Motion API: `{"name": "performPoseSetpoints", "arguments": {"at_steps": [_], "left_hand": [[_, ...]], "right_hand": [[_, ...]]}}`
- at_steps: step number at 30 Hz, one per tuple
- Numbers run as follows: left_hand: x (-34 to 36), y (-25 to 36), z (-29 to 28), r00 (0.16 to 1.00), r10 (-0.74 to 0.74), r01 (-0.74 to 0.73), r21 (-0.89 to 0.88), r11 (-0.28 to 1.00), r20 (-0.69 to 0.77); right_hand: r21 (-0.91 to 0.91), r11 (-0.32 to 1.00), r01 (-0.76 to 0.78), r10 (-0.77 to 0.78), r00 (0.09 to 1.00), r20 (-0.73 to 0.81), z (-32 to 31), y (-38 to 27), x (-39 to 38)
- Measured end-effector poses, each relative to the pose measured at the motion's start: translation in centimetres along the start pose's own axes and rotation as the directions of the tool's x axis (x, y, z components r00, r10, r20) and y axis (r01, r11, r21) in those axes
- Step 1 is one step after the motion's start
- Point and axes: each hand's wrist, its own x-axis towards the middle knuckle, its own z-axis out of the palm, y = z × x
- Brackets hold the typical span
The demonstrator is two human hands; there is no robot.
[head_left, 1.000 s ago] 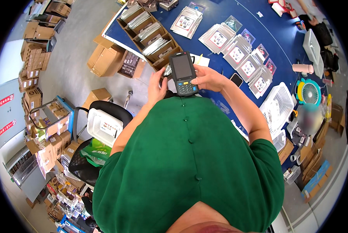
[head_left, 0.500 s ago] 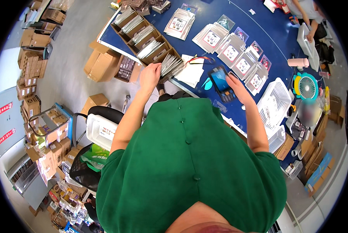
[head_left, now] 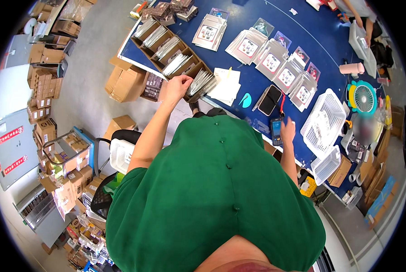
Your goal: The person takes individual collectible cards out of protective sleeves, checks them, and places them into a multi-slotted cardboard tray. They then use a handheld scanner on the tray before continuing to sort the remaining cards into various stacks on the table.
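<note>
My left hand (head_left: 180,86) rests at the edge of the near compartment of a long divided cardboard box (head_left: 191,63). Its fingers are curled together, and anything between them is hidden. White-edged sleeved cards (head_left: 200,85) stand packed beside those fingers. At the table's front edge lies a dark handheld scanner (head_left: 276,130) with a lit blue screen and a red strap. My right hand (head_left: 288,131) is close against its right side, slightly blurred; whether it still grips the scanner is not clear. A black-screened phone (head_left: 270,100) lies just beyond.
Stacks of sleeved cards (head_left: 271,60) run across the blue table (head_left: 323,50). White papers (head_left: 224,85) and a teal tool (head_left: 245,100) lie nearer. A white basket (head_left: 323,122) and a teal fan (head_left: 362,99) stand at right. Another person's hand (head_left: 368,41) touches a tray at the far right.
My right hand has brought the scanner from above the phone down to the table's front edge, uncovering the phone. My left hand stays by the box.
</note>
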Motion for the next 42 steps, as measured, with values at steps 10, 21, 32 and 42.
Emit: {"name": "performPoseSetpoints", "arguments": {"at_steps": [10,21,32,42], "left_hand": [[-1.0,2.5,-0.3,0.998,-0.041,0.034,-0.132,0.991,-0.050],[-1.0,0.1,2.2,0.960,-0.051,0.027,-0.090,0.996,-0.277],[-0.1,-0.5,0.7,0.935,0.129,-0.155,-0.052,0.987,-0.331],[-1.6,-1.2,0.7,0.978,-0.022,-0.090,-0.520,0.849,-0.206]], "right_hand": [[0.330,0.208,0.921,-0.892,0.317,-0.321,-6.8,-35.1,2.2],[0.158,0.027,0.987,-0.964,0.068,-0.255,-6.4,-37.0,3.0],[-0.063,-0.169,0.984,-0.980,-0.161,0.113,-6.7,-43.2,5.9],[0.242,0.006,0.970,-0.951,-0.069,0.301,-7.7,-44.5,7.9]]}}
